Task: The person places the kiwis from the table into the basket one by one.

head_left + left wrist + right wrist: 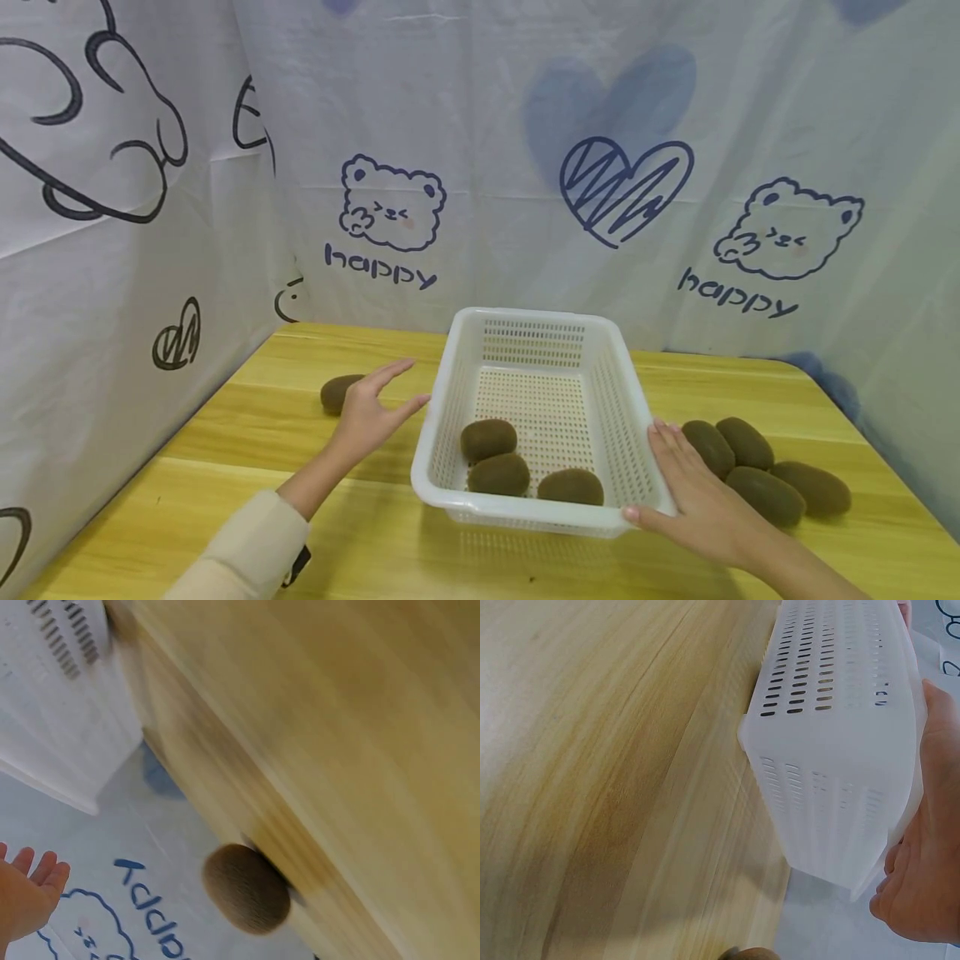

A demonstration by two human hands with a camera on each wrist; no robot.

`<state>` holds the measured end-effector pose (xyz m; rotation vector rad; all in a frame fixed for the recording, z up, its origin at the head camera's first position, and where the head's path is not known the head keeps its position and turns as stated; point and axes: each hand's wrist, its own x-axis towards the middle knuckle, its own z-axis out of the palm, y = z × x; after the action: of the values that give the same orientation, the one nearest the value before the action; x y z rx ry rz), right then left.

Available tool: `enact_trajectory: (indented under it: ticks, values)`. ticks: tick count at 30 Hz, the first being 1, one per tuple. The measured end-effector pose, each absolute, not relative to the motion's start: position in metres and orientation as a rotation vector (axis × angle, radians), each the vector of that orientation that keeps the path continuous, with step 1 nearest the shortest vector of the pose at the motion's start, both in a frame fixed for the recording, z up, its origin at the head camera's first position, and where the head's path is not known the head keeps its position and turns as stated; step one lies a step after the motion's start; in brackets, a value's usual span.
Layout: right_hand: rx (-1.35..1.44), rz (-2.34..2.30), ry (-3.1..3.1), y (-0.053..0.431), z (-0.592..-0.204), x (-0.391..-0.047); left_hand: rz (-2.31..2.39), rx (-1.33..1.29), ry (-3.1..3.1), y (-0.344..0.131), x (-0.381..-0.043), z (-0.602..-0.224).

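A white perforated plastic basket (525, 403) stands on the table, with three brown kiwifruit (570, 486) inside near its front end. My right hand (701, 504) holds the basket's front right corner, the thumb at the front rim and the fingers along the right side; the right wrist view also shows this hand (930, 847) at the rim. To the left of the basket, my left hand (367, 417) is raised with thumb and fingers spread and nothing between them. Just beyond it lies a single kiwifruit (337, 393), partly hidden by the hand in the head view.
Several loose kiwifruit (765, 492) lie clustered to the right of the basket, close to my right hand. The yellow wood-grain table (360, 533) ends at a white printed cloth (495, 233) at the back and left.
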<state>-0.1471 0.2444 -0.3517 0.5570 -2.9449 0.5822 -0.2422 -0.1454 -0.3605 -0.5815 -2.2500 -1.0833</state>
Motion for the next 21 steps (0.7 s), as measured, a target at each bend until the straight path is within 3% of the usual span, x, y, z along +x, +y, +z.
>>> enact_trajectory:
  ticks: [21]
  values:
    - [0.561, 0.574, -2.952, 0.245, -0.351, -0.146, -1.063, -0.348, -2.475, -0.202, -0.263, -0.376]
